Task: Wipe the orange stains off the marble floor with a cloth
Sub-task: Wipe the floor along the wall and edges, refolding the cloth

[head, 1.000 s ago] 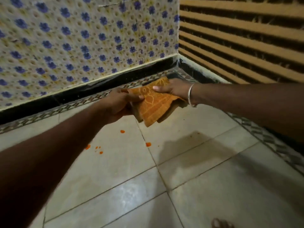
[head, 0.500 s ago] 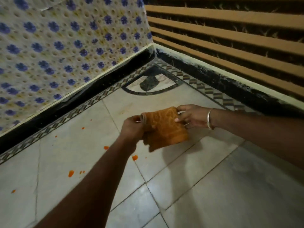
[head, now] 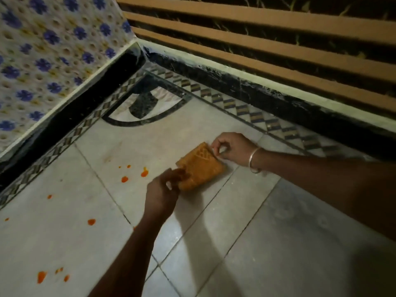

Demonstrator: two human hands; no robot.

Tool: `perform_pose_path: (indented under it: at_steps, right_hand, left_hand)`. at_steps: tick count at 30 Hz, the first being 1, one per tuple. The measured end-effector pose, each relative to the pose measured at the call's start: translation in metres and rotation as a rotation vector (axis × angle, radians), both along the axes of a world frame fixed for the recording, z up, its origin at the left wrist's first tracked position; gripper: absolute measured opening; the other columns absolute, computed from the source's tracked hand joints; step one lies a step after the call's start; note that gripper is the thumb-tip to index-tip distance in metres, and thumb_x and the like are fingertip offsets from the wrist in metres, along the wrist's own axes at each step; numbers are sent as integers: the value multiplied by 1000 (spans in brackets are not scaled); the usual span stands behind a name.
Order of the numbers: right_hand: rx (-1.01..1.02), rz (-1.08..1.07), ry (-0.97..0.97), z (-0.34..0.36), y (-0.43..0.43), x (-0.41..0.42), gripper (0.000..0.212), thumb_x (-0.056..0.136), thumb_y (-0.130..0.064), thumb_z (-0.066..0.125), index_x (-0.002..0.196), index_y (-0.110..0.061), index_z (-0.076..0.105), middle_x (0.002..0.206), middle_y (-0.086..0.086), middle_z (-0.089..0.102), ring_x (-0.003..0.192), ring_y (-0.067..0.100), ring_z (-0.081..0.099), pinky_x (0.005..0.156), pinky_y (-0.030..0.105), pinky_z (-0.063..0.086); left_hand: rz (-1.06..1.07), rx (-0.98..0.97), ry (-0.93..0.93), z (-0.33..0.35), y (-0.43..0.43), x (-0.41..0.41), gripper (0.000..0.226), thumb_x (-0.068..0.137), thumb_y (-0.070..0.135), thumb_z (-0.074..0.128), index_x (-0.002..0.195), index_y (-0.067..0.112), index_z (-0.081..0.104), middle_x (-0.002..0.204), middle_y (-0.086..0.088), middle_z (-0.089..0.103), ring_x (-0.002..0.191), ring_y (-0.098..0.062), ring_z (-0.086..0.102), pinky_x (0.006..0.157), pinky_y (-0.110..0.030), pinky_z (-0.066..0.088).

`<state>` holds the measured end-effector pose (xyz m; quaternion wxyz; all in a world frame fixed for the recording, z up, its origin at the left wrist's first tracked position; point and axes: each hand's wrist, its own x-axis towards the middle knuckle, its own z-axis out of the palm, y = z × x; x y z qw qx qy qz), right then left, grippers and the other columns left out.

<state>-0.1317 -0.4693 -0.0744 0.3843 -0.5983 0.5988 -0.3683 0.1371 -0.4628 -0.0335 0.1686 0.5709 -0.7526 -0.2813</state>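
Head view, looking down into a room corner. I see the folded orange patterned cloth (head: 201,166) held between both hands, low over the pale grey marble floor (head: 267,243) and just right of a tile joint. I cannot tell whether it touches the floor.

The left hand (head: 161,195) reaches in from the bottom of the view and grips the cloth's near left corner with curled fingers. The right hand (head: 234,147) enters from the right. Its thumb and forefinger pinch the cloth's far right edge, and its other fingers are curled. A thin silver metal bangle (head: 255,160) circles its wrist.

The orange stains (head: 144,173) lie on the floor to the left of the cloth. Two larger spots with small flecks sit near the left hand, apart from the cloth. I count more spots scattered further left and toward the lower left of the view.

Beyond the hands, a black quarter-circle inlay (head: 145,108) marks the floor corner. A diamond-patterned border strip (head: 246,110) runs along both walls at the foot of the black skirting (head: 278,101).

To the left stands a wall of white tiles with blue flowers (head: 42,50). To the right is a wall of tan and dark horizontal bands (head: 278,39). Arm shadows fall across the floor toward the lower right.
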Motion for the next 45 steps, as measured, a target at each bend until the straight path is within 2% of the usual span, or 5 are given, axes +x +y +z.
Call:
perform_pose_path:
  at_steps: [6,9,12,37,45]
  right_hand:
    - [-117,-29,691,-36,19,10,50,102,-31,41,152,-21,40,167,7,21,156,23,10,126,43,12]
    - [-13,-28,887,-42,19,17,64,103,-47,13,161,-20,13,170,7,7,157,23,1,127,45,3]
    - [-9,-37,907,-44,19,18,65,102,-45,8,161,-19,15,169,7,11,156,22,5,127,45,5]
    - [-3,-26,1000,-38,20,19,68,100,-48,12,161,-18,18,168,9,14,156,24,11,127,44,7]
    - [-1,-19,989,-38,20,17,67,101,-47,12,161,-18,18,168,9,14,156,24,10,127,45,8]
  left_hand:
    - [-58,-158,-51,-7,1,-16,41,96,25,48,131,20,70,138,-4,67,133,-16,56,106,-23,37]
    - [-271,-129,-377,-28,-6,-45,64,105,56,19,165,32,22,174,0,11,162,-22,2,128,-51,5]
    - [-419,-143,-506,-58,-9,-67,67,102,65,-1,163,40,-13,172,4,-21,158,-19,-22,128,-56,-7]
    - [166,-73,-432,-69,8,-15,71,105,60,7,167,27,-1,176,-5,7,161,-28,6,128,-56,4]
    - [-213,-152,-436,-72,9,-66,71,104,66,7,166,33,-4,175,-1,-3,162,-23,-4,128,-57,-1]
